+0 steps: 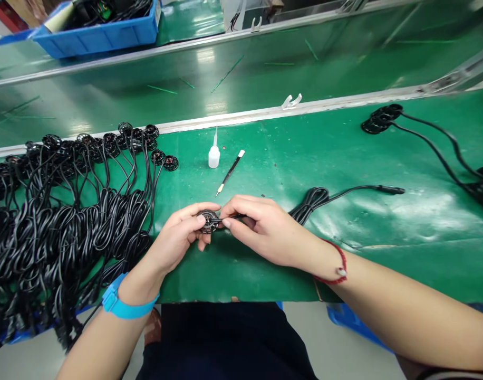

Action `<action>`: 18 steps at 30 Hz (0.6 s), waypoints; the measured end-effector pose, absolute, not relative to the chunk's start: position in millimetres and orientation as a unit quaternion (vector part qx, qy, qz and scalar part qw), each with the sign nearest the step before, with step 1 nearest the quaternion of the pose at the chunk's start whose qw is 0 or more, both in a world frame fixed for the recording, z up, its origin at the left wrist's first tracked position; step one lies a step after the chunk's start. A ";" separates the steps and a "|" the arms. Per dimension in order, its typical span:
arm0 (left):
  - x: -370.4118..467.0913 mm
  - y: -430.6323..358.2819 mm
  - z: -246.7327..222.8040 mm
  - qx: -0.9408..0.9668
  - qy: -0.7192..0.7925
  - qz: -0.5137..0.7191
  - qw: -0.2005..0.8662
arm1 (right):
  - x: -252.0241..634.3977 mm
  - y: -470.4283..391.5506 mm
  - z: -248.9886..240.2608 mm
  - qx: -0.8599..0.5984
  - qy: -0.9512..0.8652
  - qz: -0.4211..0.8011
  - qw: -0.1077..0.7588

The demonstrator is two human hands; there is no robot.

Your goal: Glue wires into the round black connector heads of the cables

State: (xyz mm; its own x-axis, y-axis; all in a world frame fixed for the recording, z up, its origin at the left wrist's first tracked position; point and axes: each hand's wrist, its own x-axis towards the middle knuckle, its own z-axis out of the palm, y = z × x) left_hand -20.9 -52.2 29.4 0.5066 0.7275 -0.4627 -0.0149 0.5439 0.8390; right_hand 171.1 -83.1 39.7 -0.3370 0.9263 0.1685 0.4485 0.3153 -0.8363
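Observation:
A small round black part [210, 222] is held between the thumb and fingers of my left hand [180, 232], near the table's front edge. My right hand [261, 227] pinches the black cable just where it meets this part. From under my right hand the cable runs to a coiled bundle [310, 205] and ends in a thin plug [392, 190] on the right. Beyond my hands, a white dropper bottle [213, 157] stands upright on the green table [265, 163]. A black brush-like tool [230, 173] lies beside it.
Many coiled black cables [79, 227] with round heads [125, 129] are heaped at the left. More round parts [382, 117] with cables lie at the far right. Behind runs a raised ledge with a white hook [291, 101] and a blue bin [103, 37].

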 end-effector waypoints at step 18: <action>-19.7 -52.9 32.8 0.388 0.366 0.226 0.815 | 174.9 -81.5 36.8 -0.466 -0.757 0.321 0.327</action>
State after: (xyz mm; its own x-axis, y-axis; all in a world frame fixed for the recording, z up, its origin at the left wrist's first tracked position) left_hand -19.7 -52.9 32.8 0.6297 0.6525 -0.4217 -0.0836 0.5965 0.7982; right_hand 174.9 -81.5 36.8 -0.3516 0.9155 0.1954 0.4958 0.3592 -0.7907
